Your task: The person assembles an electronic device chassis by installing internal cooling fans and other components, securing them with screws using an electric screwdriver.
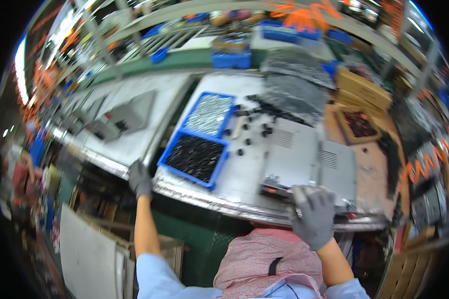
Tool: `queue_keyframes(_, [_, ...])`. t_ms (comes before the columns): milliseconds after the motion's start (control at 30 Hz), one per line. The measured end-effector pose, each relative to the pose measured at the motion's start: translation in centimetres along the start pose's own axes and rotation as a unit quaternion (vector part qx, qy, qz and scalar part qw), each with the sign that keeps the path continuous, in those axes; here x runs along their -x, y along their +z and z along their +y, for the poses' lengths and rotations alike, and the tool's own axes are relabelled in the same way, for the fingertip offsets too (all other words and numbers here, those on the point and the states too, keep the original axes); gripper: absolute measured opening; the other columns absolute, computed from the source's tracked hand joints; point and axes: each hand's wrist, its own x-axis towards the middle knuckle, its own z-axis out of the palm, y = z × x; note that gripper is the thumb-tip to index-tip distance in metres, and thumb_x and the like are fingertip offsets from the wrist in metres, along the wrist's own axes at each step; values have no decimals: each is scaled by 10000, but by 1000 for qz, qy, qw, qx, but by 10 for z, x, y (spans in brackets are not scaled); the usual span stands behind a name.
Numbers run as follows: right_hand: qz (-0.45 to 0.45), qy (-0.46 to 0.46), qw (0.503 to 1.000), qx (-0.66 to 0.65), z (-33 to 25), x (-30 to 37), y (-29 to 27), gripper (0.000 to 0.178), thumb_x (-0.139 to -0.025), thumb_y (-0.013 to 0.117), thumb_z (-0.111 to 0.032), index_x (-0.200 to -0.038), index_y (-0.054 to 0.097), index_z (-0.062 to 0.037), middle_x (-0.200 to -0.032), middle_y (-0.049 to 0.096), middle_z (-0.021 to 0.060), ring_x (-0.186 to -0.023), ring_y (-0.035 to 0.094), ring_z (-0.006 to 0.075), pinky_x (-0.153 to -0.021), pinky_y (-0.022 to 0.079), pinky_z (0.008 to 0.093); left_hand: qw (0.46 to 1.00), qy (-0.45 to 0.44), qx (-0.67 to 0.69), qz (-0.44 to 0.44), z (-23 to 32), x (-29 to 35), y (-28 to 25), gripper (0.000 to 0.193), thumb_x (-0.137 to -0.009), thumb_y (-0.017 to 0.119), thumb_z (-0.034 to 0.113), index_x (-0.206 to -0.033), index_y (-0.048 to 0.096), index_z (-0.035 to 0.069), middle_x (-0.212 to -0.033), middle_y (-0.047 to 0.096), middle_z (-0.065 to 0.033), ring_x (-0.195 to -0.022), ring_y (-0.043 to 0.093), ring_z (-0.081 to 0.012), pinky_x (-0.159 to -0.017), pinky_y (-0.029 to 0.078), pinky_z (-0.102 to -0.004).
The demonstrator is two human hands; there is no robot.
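Note:
My left hand (140, 179), in a grey glove, is at the near bench edge by the gap between two white tabletops. Its fingers point away from me and hold nothing I can see; motion blurs them slightly. My right hand (314, 215), gloved too, has its fingers curled at the near edge of a flat grey metal case (290, 152) with vent slots. A second grey vented panel (337, 172) lies beside that case on the right. Left of the case are a blue tray (197, 155) of black parts and another blue tray (209, 113) of small silvery parts.
Loose black round pieces (240, 152) lie between trays and case. Grey plastic bags (294, 82) sit behind. At right are an open cardboard box (356, 124) and a coiled orange hose (428, 164). More grey metal cases (129, 117) stand on the left tabletop.

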Motion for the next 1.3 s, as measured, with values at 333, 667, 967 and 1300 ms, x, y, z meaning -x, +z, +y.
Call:
queue_keyframes(333, [9, 86, 992, 91, 76, 47, -94, 487, -623, 719, -247, -1060, 551, -115, -1045, 516, 114, -936, 494, 314, -818, 348, 454, 816, -23, 513, -263, 203, 122, -81, 296, -879, 528, 107, -1143, 528, -27, -1047, 595, -95, -909, 588, -171, -789, 476, -270])
queue_keyframes(667, [6, 71, 997, 25, 139, 91, -67, 248, -598, 703, -143, -763, 525, -96, -693, 550, 69, -698, 543, 282, -642, 378, 371, 554, 11, 635, -538, 286, 144, -2, 509, -728, 684, -15, -1195, 483, 17, -1084, 597, -110, -996, 585, -215, -868, 499, -344])
queue_keyframes(967, [234, 387, 738, -500, 155, 119, -74, 218, -744, 647, 0, -930, 535, -14, -856, 600, 51, -817, 564, 117, -762, 446, 254, 715, 536, 268, -361, 350, 127, -98, 472, -605, 747, 114, -1050, 592, 135, -961, 628, -27, -887, 588, -237, -840, 416, -376])
queue_keyframes(1300, [148, 377, 652, -641, 144, 134, -18, 267, -754, 563, -15, -1015, 506, -11, -988, 557, 94, -950, 531, 155, -848, 434, 289, 729, 563, 349, -173, 402, 183, -47, 712, -604, 743, 89, -1256, 461, 135, -1136, 527, -106, -1093, 495, -285, -932, 408, -397])
